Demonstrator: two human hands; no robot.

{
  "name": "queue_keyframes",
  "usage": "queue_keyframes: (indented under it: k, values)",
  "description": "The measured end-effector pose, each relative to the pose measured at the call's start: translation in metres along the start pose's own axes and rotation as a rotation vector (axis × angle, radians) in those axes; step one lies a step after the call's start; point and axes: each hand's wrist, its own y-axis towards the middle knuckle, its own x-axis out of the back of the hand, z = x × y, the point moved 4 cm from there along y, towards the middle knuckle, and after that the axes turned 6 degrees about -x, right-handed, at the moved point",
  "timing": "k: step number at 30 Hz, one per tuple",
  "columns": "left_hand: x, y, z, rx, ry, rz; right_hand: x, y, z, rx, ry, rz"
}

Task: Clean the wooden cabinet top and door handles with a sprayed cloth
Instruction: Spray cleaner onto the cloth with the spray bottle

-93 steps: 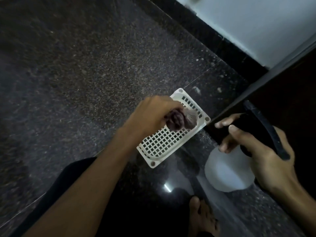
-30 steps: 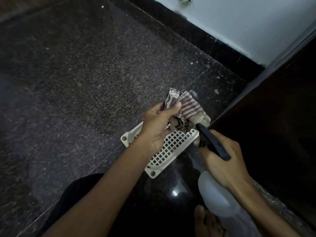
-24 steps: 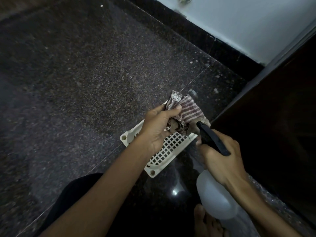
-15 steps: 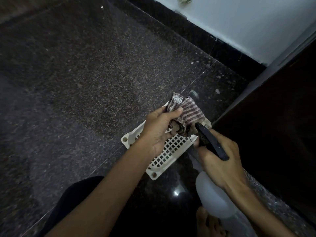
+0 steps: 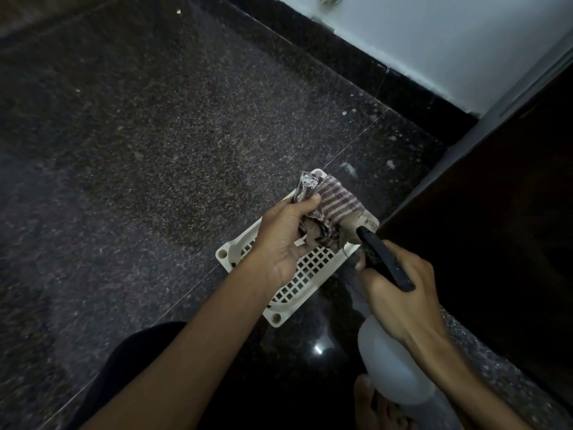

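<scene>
1. The left hand (image 5: 285,240) grips a bunched striped cloth (image 5: 336,203). The thumb presses across its top and the fingers curl beneath. The hand holds it above the far end of a white plastic grille (image 5: 310,274) that lies flat on the speckled stone floor (image 5: 155,150).
2. The right hand (image 5: 403,299) is wrapped round the neck of a spray bottle (image 5: 390,364), with fingers curled under its black trigger head (image 5: 384,262). The nozzle points at the cloth, touching it or just beside it.
3. The bottle's whitish body tilts below the hand; in this dim light any label cannot be made out.
4. The dark wooden cabinet (image 5: 496,212) stands on the right, near the right hand, with its face in shadow.
5. A pale wall (image 5: 434,35) with black skirting (image 5: 341,51) runs along the far side. A bare foot (image 5: 372,405) shows under the bottle.
</scene>
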Motion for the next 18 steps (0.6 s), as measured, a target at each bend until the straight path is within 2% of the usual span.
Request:
queue_keyframes:
  k: [12,18]
  values:
    - [0.004,-0.001,-0.003,-0.033,-0.014,-0.058,-0.007,-0.003,-0.017,-0.056,-0.066,0.068]
    - [0.005,-0.003,-0.003,-0.016,-0.032,-0.084,-0.015,-0.013,-0.014,-0.006,-0.051,0.082]
